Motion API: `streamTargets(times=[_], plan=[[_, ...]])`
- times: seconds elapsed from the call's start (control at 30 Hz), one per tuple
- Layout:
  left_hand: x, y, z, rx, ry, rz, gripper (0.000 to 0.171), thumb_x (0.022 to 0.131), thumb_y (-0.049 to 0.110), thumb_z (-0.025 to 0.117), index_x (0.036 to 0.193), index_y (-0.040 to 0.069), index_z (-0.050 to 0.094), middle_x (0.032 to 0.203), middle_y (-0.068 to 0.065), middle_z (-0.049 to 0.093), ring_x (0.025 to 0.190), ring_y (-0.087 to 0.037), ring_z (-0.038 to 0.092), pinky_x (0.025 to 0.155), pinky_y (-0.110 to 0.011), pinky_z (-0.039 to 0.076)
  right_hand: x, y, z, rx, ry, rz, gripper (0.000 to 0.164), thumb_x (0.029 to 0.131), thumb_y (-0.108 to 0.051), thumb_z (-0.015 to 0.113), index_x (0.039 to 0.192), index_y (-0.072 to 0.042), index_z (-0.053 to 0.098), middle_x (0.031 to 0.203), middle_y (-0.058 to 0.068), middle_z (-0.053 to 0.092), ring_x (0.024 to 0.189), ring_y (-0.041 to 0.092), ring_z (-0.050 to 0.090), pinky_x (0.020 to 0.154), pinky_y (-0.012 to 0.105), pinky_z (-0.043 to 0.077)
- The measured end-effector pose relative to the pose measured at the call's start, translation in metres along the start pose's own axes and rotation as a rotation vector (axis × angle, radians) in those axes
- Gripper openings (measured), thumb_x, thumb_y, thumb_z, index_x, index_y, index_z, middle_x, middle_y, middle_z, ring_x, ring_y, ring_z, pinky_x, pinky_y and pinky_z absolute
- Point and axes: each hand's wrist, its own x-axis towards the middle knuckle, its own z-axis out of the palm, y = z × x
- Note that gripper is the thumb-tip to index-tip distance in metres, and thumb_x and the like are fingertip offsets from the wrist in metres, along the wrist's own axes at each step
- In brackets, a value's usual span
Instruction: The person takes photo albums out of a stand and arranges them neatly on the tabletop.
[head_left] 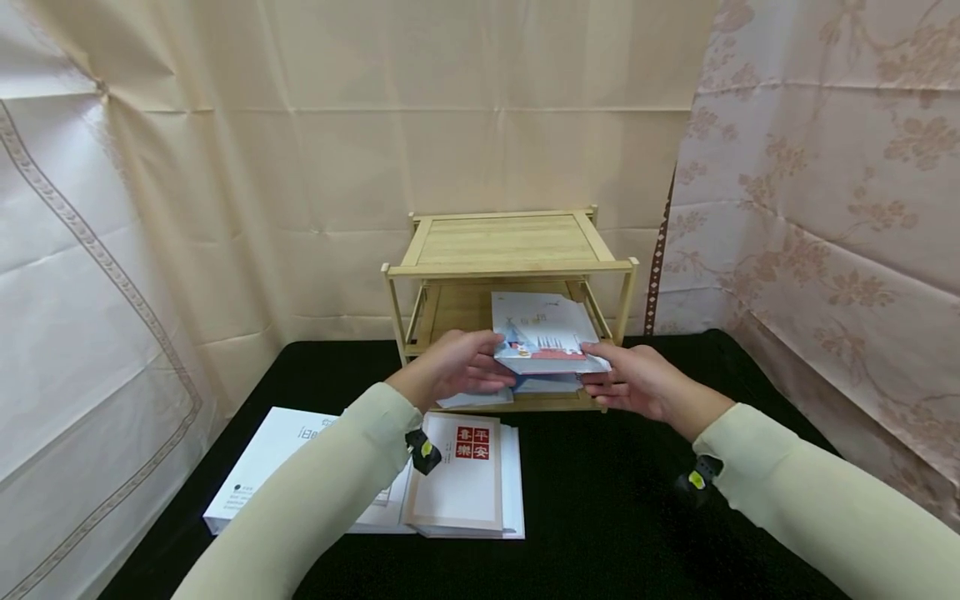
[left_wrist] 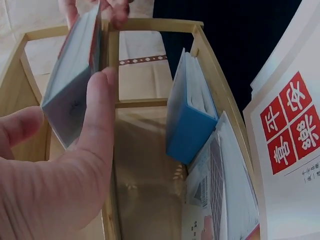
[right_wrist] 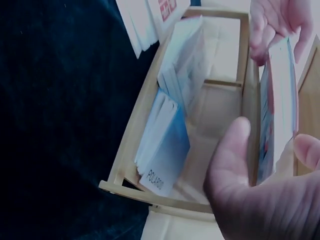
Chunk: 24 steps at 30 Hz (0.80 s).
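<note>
Both hands carry a thick white book [head_left: 543, 329] with a blue and pink picture on its cover, level with the middle tier of a wooden rack [head_left: 517, 268]. My left hand [head_left: 467, 364] pinches its left edge, thumb above and fingers below. The right edge is gripped the same way by my right hand [head_left: 641, 385]. In the left wrist view, the book [left_wrist: 70, 85] lies between thumb and fingers. Beneath it, on the bottom tier, are a blue album [right_wrist: 167, 145] marked POLAROID and another pale book [right_wrist: 185, 60] beside it.
On the black cloth [head_left: 600, 508], in front of the rack, lies a white book with red characters [head_left: 457, 475] on another white volume. A large white book [head_left: 262, 458] lies left of it, partly behind my left sleeve. Curtains [head_left: 487, 108] hang behind and at the sides.
</note>
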Motion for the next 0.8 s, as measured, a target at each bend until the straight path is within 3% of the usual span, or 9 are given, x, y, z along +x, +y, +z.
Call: streamTargets(times=[0.43,0.8], plan=[[0.014,0.005,0.011,0.002,0.029,-0.019,0.044,0.102,0.023,0.065,0.135,-0.004,0.054,0.111,-0.024,0.074,0.086,-0.026,0.077,0.084,-0.034,0.064,0.009,-0.004,-0.011,0.094,0.019,0.021,0.068,0.092,-0.040,0.078,0.140,-0.005,0.046,0.099,0.005,0.077,0.086,0.013,0.077,0.082,0.023,0.062],[0.005,-0.003,0.007,-0.002,-0.030,-0.019,0.043,0.100,0.021,0.068,0.134,-0.002,0.056,0.117,-0.023,0.073,0.102,-0.033,0.076,0.091,-0.038,0.062,0.003,0.002,-0.011,0.072,0.017,0.046,0.072,0.088,-0.040,0.082,0.140,-0.004,0.047,0.099,0.004,0.076,0.085,0.011,0.075,0.079,0.021,0.062]])
